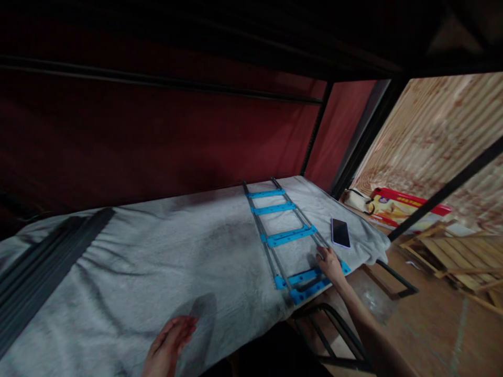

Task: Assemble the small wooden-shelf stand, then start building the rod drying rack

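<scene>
A ladder-like rack frame (275, 208) of thin grey tubes and blue plastic crosspieces lies on the grey blanket (165, 272). My right hand (329, 263) is at the frame's right side near its close end, with fingers curled in on a grey tube. Part of that grip is hidden by the hand itself. At the lower middle, my left hand (168, 340) hovers over the blanket with fingers stretched out, holding nothing. A phone (340, 233) with a dark screen and pale purple edge lies just right of the frame.
Dark grey folded strips (47, 262) lie at the bed's left. Black metal posts (365, 136) and rails surround the bed, with a dark red wall behind. On the floor at right are a red and yellow box (408, 207) and wooden slats (459, 256). A black metal frame (341, 335) stands below.
</scene>
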A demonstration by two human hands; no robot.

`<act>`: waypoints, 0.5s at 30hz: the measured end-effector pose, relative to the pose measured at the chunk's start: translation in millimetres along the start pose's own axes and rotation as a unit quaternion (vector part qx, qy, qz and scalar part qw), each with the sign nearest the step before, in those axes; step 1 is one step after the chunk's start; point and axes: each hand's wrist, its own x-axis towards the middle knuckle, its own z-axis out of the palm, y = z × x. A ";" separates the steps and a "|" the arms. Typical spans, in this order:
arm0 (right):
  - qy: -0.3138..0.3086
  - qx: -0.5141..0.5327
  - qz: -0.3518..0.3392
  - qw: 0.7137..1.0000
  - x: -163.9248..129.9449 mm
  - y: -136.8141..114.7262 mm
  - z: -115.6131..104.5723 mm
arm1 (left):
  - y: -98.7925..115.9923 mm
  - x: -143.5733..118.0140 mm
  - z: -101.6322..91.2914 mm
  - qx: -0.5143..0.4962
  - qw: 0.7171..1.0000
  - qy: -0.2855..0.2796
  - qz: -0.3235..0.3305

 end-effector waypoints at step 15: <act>-0.045 0.059 -0.237 0.969 -59.2 -89.4 79.5 | 73.3 59.5 -94.8 0.378 0.824 0.201 0.371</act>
